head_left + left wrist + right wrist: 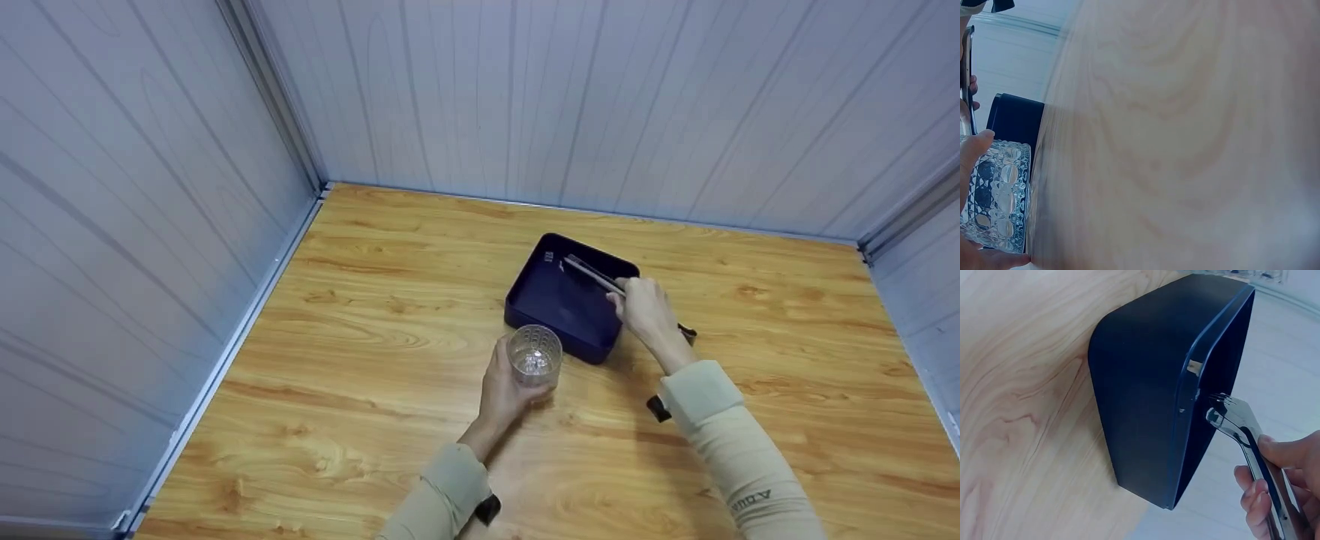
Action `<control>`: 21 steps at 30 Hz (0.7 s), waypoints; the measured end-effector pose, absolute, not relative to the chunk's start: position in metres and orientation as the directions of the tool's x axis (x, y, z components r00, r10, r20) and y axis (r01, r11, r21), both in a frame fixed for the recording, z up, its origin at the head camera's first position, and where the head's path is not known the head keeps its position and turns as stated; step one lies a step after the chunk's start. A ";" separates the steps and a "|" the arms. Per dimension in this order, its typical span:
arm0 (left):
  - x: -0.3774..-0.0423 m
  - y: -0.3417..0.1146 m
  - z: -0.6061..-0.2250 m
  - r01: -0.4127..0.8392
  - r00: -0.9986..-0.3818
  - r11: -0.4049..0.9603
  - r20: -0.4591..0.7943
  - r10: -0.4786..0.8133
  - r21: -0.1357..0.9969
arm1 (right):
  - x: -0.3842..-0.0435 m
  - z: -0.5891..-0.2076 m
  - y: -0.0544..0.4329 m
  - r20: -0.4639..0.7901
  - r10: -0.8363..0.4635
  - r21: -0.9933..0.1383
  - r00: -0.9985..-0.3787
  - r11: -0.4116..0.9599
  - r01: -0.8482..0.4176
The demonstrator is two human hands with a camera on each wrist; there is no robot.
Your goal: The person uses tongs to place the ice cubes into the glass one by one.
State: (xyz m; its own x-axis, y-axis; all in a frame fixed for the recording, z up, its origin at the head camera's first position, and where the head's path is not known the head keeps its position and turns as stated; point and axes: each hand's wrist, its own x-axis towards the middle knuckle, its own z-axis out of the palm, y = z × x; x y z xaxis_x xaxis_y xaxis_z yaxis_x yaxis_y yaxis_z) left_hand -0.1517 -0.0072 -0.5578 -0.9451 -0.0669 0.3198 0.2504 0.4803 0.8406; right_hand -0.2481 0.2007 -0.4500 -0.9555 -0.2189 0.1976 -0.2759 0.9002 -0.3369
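Observation:
In the head view my left hand (504,394) grips a clear drinking glass (535,354) just in front of a dark blue tray (551,304). The left wrist view shows the patterned wall of the glass (1002,197) close to the tabletop, with my thumb (974,147) along its side. My right hand (645,306) holds metal tongs (589,271) over the tray's right side, their tips pointing to its back. One tong end is fork-shaped and the other rounded, as the right wrist view shows, and both reach past the tray's rim (1186,402).
The tray stands on a wood-grain tabletop (360,330). Pale panel walls (465,97) rise at the back, the left (135,262) and the right. Beige sleeves (705,390) and black wrist straps (658,409) lie below the hands.

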 end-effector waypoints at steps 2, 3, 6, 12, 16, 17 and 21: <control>-0.152 -0.007 -0.558 0.254 -0.944 0.480 0.324 -0.066 0.839 | -0.244 -0.448 0.202 0.196 -0.221 -0.341 -0.955 0.898 -0.278; -0.152 -0.007 -0.558 0.256 -0.943 0.481 0.325 -0.066 0.839 | -0.242 -0.448 0.202 0.198 -0.224 -0.341 -0.954 0.897 -0.281; -0.152 -0.007 -0.558 0.258 -0.943 0.475 0.327 -0.068 0.841 | -0.235 -0.445 0.203 0.218 -0.242 -0.338 -0.946 0.890 -0.305; -0.151 -0.008 -0.557 0.251 -0.946 0.470 0.318 -0.068 0.846 | -0.220 -0.440 0.205 0.279 -0.292 -0.293 -0.915 0.882 -0.371; -0.151 -0.008 -0.557 0.253 -0.944 0.473 0.322 -0.071 0.844 | -0.209 -0.436 0.207 0.301 -0.320 -0.273 -0.898 0.874 -0.403; -0.151 -0.008 -0.557 0.251 -0.944 0.476 0.321 -0.071 0.843 | -0.207 -0.435 0.207 0.314 -0.329 -0.266 -0.891 0.870 -0.415; -0.151 -0.008 -0.557 0.246 -0.946 0.478 0.316 -0.070 0.843 | -0.196 -0.432 0.208 0.351 -0.354 -0.258 -0.867 0.853 -0.453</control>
